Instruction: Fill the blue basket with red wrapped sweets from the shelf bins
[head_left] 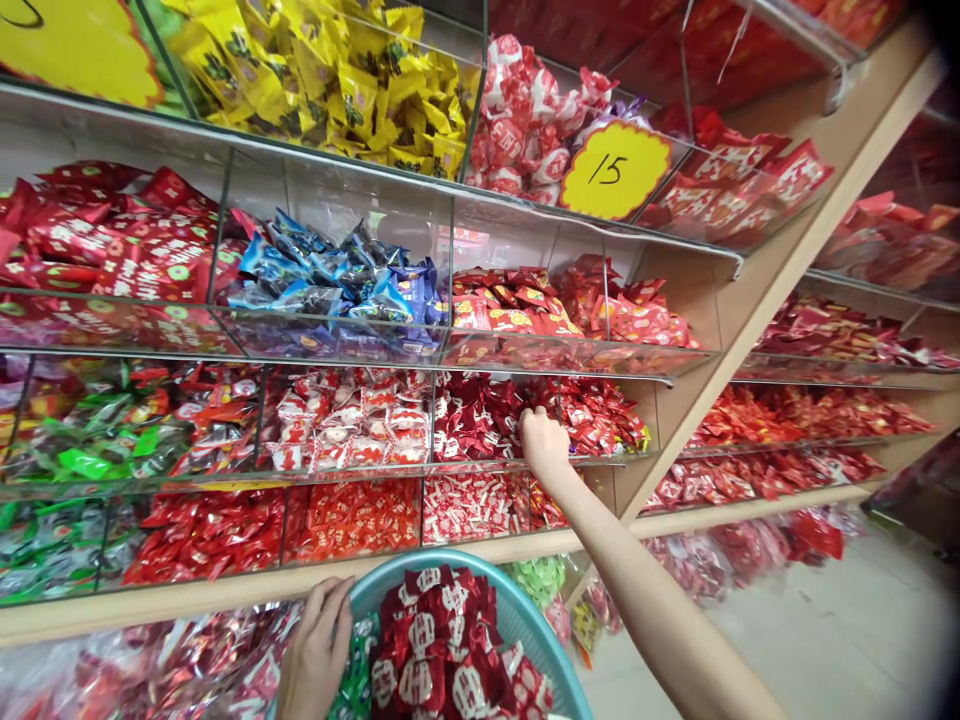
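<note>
My right hand (546,442) reaches out to a clear shelf bin of dark red wrapped candies (474,415). Its fingers are curled closed at the bin's right side, and what they hold, if anything, is hidden. At the bottom, my left hand (316,640) grips the left rim of a teal plastic basket (551,610), fingers bent over the edge. Dark red candies with white print (431,640) are heaped inside the basket. Green wrapped candies (356,675) lie along its left side, and red and white ones (529,685) at the right.
Clear dividers split the shelves into bins of yellow (322,80), blue (330,280) and red and white candies (352,415). A yellow price tag (616,170) reads 15. A slanted wooden panel (757,290) stands at right. Bagged goods (172,665) lie below the bottom shelf.
</note>
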